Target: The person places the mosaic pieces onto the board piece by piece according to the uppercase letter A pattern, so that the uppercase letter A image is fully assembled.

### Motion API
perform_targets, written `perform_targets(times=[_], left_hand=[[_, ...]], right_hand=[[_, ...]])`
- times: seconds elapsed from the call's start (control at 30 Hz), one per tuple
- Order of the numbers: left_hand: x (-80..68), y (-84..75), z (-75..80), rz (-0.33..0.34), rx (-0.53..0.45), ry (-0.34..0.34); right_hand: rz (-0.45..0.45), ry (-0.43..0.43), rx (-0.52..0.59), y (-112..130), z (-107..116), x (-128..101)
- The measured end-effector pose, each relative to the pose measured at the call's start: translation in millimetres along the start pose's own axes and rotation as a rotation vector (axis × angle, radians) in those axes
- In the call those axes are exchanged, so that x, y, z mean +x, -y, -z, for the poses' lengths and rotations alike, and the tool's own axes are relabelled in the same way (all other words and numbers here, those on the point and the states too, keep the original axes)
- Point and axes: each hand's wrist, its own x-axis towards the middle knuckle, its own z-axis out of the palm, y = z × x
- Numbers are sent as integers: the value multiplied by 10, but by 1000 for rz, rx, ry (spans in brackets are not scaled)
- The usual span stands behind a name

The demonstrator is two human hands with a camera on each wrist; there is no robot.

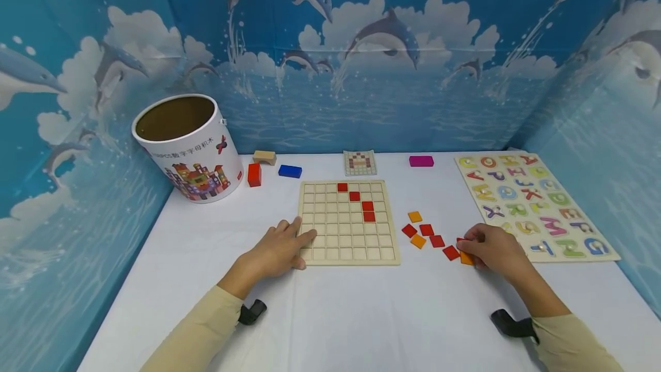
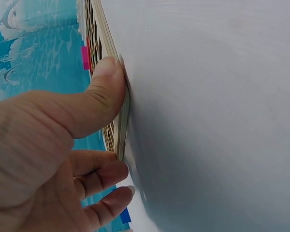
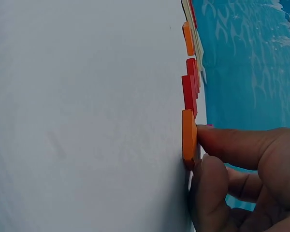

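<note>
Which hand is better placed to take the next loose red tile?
Likely the right hand: it is at the loose tiles, whereas the left hand touches the grid board's left edge.

White-covered bench (image 1: 351, 314) around a wooden grid board (image 1: 346, 240)
On it stand a printed bucket (image 1: 209, 157), tan block (image 1: 264, 157), red block (image 1: 255, 175) and blue block (image 1: 290, 171) at left; pattern card (image 1: 360, 163) and magenta block (image 1: 421, 161) behind; red tiles (image 1: 436, 241), orange tiles (image 1: 418, 241) and alphabet board (image 1: 544, 194) at right.

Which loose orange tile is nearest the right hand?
The rightmost orange tile, touched by the right hand; the other two lie farther left, nearer the grid board.
</note>
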Motion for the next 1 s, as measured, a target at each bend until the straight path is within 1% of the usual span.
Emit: perform_targets(times=[0.13, 0.33, 0.5, 0.6, 0.77, 1.0], left_hand=[[-3, -2, 19, -4, 11, -13], [4, -13, 24, -13, -7, -13], [9, -14, 10, -1, -4, -9], [9, -11, -1, 4, 1, -10], [5, -8, -16, 2, 2, -13], [0, -14, -29, 2, 6, -12]], right_hand=[[16, 7, -19, 22, 7, 9], [-1, 2, -9, 42, 1, 0], [47, -27, -25, 63, -26, 12], [60, -33, -9, 74, -41, 27], [50, -19, 30, 80, -67, 51], [61, -17, 48, 74, -87, 87]])
